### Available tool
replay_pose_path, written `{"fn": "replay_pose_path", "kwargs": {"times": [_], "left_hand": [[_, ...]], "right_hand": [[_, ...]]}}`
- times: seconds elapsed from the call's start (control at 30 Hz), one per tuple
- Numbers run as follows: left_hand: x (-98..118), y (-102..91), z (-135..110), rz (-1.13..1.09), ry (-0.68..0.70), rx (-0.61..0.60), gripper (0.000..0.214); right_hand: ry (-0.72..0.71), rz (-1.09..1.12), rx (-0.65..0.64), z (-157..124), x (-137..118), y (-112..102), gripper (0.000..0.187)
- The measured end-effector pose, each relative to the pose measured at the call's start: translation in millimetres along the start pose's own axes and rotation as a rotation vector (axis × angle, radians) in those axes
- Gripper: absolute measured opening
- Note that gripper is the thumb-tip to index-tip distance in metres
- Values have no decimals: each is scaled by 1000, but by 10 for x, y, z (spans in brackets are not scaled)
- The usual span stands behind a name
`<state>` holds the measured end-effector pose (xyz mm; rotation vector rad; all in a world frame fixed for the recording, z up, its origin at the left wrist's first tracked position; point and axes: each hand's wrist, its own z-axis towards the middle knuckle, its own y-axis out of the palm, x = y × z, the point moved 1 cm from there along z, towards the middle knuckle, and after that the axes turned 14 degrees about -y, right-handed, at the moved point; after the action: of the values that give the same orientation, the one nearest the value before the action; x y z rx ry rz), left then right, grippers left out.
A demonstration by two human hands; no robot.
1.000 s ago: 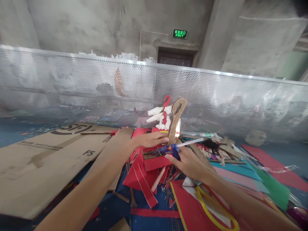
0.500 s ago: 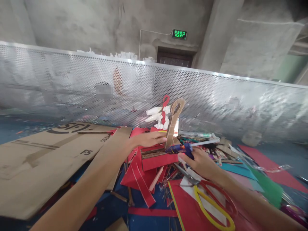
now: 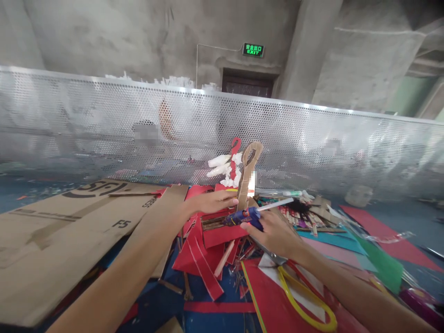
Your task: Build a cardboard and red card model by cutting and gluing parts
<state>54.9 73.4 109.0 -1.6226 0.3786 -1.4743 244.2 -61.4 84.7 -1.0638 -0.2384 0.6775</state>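
My left hand (image 3: 217, 202) reaches over a red box (image 3: 224, 234), its fingertips closed at the lower left edge of an upright brown cardboard cutout (image 3: 247, 178) with a loop at its top. The thumb is hidden. In my right hand (image 3: 274, 231) is a blue glue gun (image 3: 243, 217), nozzle pointing left over the open brown slot of the box. A whitish glue stick (image 3: 277, 203) sticks out of its back. Behind the cutout stands a similar red piece (image 3: 234, 159) trimmed with white tufts.
Scissors (image 3: 305, 296) with yellow and red handles lie under my right forearm on red sheets (image 3: 256, 286). A large flattened cardboard box (image 3: 69, 240) covers the left side. Coloured paper (image 3: 381, 259) and scraps spread at right. A perforated metal panel (image 3: 104, 120) closes off the back.
The glue gun and my right hand have shifted left and slightly down, bringing the nozzle over the slot beside the cutout's base. My left hand stays at the cutout.
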Motion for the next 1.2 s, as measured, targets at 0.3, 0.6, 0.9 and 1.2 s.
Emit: {"fn": "replay_pose_path", "kwargs": {"times": [0.3, 0.6, 0.9, 1.2], "left_hand": [[3, -17, -16, 27, -4, 22, 52], [-4, -3, 8, -17, 8, 0, 49], [-2, -10, -8, -14, 10, 6, 49], [61, -21, -15, -16, 40, -16, 49]], "right_hand": [[71, 37, 0, -211, 223, -215, 39], [59, -18, -10, -40, 61, -56, 42], [128, 63, -38, -182, 217, -157, 44], [146, 69, 0, -310, 399, -326, 44]]}}
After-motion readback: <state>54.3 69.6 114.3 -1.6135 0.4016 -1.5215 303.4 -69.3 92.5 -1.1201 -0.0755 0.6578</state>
